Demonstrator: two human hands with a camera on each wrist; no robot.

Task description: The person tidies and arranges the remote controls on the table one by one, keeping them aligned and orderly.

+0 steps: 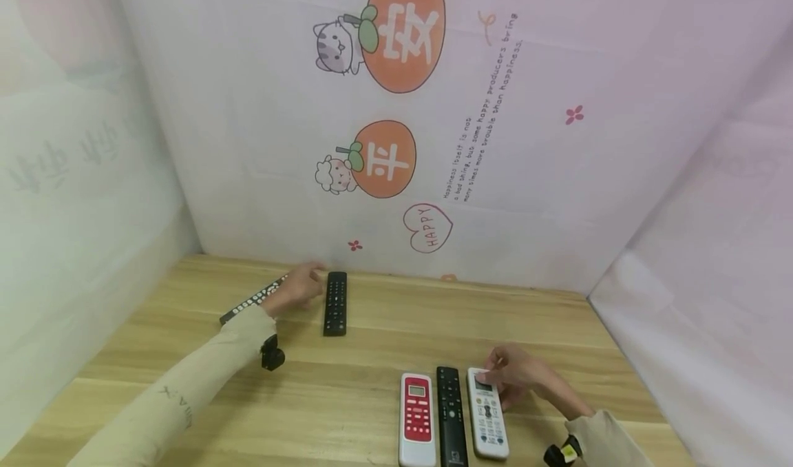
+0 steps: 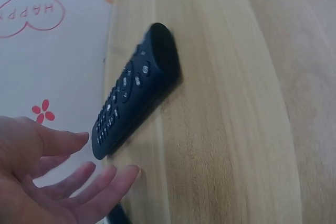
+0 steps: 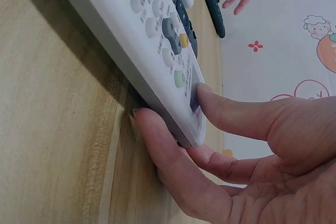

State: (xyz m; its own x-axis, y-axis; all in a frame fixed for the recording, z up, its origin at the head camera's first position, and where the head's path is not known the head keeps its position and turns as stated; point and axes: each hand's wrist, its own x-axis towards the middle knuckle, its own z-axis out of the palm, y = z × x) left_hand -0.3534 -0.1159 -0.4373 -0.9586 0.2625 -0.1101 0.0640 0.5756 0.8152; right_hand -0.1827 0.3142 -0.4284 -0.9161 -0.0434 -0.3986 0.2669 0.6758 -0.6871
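Observation:
My right hand (image 1: 517, 372) holds the top end of a white remote control (image 1: 492, 422). In the right wrist view the thumb (image 3: 231, 111) lies over its small screen, while curled fingers (image 3: 176, 163) are at its side and underneath. That end is tilted up from the wood. At the far left, my left hand (image 1: 300, 286) is open and holds nothing. Its spread fingers are close to one end of a black remote control (image 2: 126, 95) lying on the table. Partly hidden behind the left wrist lies a dark remote with white buttons (image 1: 248, 303).
A red-and-white remote (image 1: 417, 412) and a long black remote (image 1: 451, 415) lie side by side, left of the white one. The wooden table (image 1: 372, 350) meets a printed cloth wall (image 1: 266, 178) at the back, with more cloth at both sides.

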